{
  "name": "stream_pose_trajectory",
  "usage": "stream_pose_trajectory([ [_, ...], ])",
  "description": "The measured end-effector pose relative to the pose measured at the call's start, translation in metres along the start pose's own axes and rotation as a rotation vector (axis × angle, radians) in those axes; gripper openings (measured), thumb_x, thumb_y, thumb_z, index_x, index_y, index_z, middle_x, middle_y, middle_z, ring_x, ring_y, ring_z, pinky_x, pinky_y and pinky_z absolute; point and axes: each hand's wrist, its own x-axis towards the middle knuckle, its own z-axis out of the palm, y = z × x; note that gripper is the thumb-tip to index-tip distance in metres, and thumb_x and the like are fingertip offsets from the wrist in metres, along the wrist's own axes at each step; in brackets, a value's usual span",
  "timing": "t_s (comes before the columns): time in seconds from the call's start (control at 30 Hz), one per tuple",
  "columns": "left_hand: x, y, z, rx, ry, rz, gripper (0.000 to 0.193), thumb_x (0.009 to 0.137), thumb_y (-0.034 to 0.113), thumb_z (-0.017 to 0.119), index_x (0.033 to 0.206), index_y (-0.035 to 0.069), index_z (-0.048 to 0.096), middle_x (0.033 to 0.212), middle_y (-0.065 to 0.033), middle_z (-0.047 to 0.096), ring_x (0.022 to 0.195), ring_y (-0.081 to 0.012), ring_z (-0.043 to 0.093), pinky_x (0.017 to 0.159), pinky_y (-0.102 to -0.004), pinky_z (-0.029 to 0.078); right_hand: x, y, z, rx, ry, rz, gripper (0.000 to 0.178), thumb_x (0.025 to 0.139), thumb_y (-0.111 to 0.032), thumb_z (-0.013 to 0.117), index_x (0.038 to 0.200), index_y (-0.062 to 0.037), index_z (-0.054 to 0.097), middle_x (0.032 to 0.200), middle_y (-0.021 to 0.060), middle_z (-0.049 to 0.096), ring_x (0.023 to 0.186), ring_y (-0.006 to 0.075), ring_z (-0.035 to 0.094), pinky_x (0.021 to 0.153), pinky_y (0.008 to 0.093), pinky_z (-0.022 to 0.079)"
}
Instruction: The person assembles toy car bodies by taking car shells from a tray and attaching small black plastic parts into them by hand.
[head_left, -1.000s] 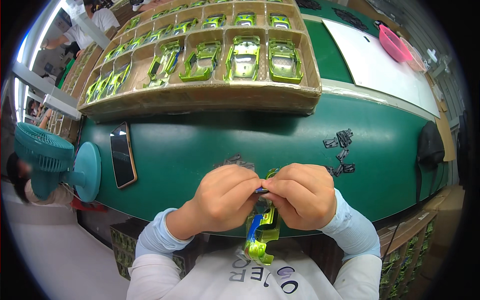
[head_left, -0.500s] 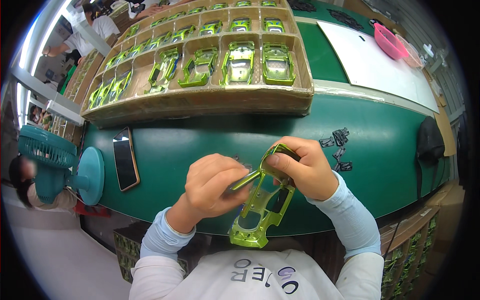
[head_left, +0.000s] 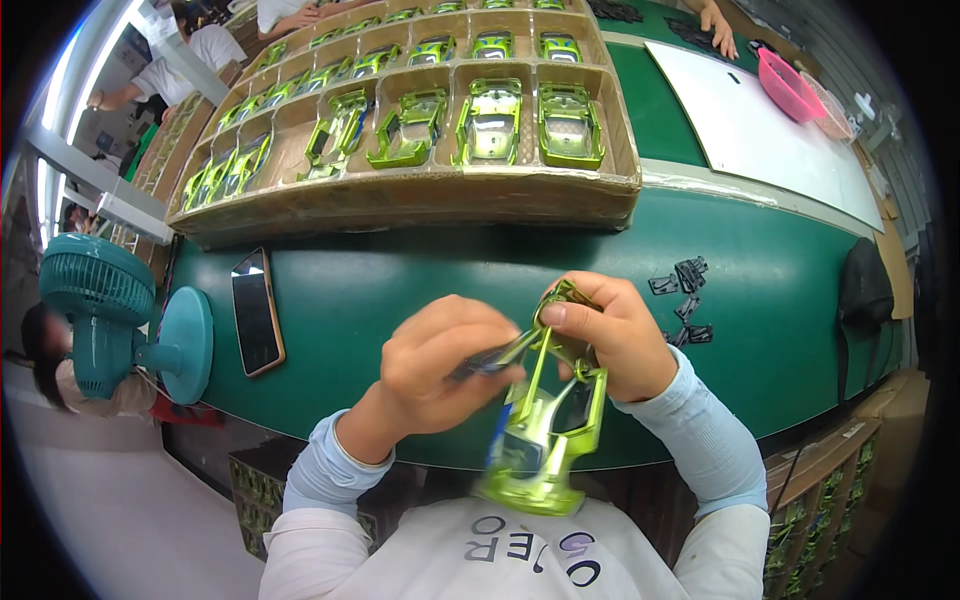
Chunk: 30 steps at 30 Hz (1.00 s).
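Observation:
A green toy car body shell (head_left: 530, 490) hangs tilted in front of my chest, blurred at its lower end. My right hand (head_left: 625, 340) is closed on its upper end, the thumb pressed on the green edge. My left hand (head_left: 440, 355) pinches a slim dark-and-green piece (head_left: 490, 360) against the shell's left side. Its exact kind is blurred, and whether it is joined to the shell I cannot tell. Several small black plastic parts (head_left: 688, 305) lie on the green table to the right of my right hand.
A divided cardboard tray (head_left: 420, 205) of green car shells stands ahead. At left are a phone (head_left: 257, 312) and a teal fan (head_left: 98, 290). A white board (head_left: 770, 140), a pink basket (head_left: 785, 85) and a black bag (head_left: 862, 280) are at right. Another person's hand (head_left: 718, 28) reaches in at the far right.
The shell's lower end has swung right and down. My left hand has shifted slightly right with the slim piece. Another person's hand has appeared at the top right.

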Motion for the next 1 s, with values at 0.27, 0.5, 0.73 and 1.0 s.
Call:
stream_pose_trajectory([
  [0.27, 0.003, 0.015, 0.025, 0.021, -0.136, -0.173, 0.098, 0.058, 0.042, 0.076, 0.129, -0.004, 0.027, 0.125, -0.0198, 0.039, 0.112, -0.0357, 0.041, 0.095, -0.0412, 0.031, 0.006, 0.045, 0.007, 0.856, -0.536, 0.281, 0.043, 0.085, -0.047, 0.045, 0.087, -0.0045, 0.052, 0.058, 0.0033, 0.047, 0.037, 0.009, 0.038, 0.033, 0.0205, 0.031],
  [0.5, 0.003, 0.009, 0.023, -0.009, -0.059, -0.323, 0.065, 0.06, 0.018, 0.075, 0.116, -0.001, 0.046, 0.105, -0.0166, 0.048, 0.093, -0.0276, 0.052, 0.08, -0.0322, 0.043, 0.003, 0.045, 0.017, 0.711, -0.399, 0.347, 0.038, 0.087, -0.04, 0.044, 0.081, -0.0036, 0.051, 0.052, 0.0015, 0.046, 0.033, 0.0092, 0.037, 0.032, 0.0186, 0.031],
  [0.73, -0.002, 0.0, 0.016, -0.473, 0.174, -0.66, 0.053, 0.066, 0.011, 0.07, 0.111, -0.007, 0.048, 0.098, -0.0094, 0.047, 0.089, -0.0151, 0.049, 0.078, -0.0254, 0.04, 0.003, 0.025, 0.01, 0.064, -0.013, -0.008, 0.028, 0.081, -0.018, 0.051, 0.103, -0.001, 0.052, 0.08, 0.007, 0.058, 0.065, 0.0114, 0.056, 0.056, 0.023, 0.045],
  [1.0, -0.003, 0.007, 0.025, 0.177, 0.228, -0.319, 0.067, 0.054, 0.014, 0.079, 0.109, -0.002, 0.044, 0.094, -0.0131, 0.045, 0.083, -0.0229, 0.048, 0.07, -0.0298, 0.042, 0.001, 0.021, 0.007, 0.697, -0.247, -0.199, 0.041, 0.089, -0.029, 0.045, 0.121, -0.0032, 0.041, 0.116, 0.0079, 0.049, 0.106, 0.0191, 0.046, 0.092, 0.034, 0.034],
])
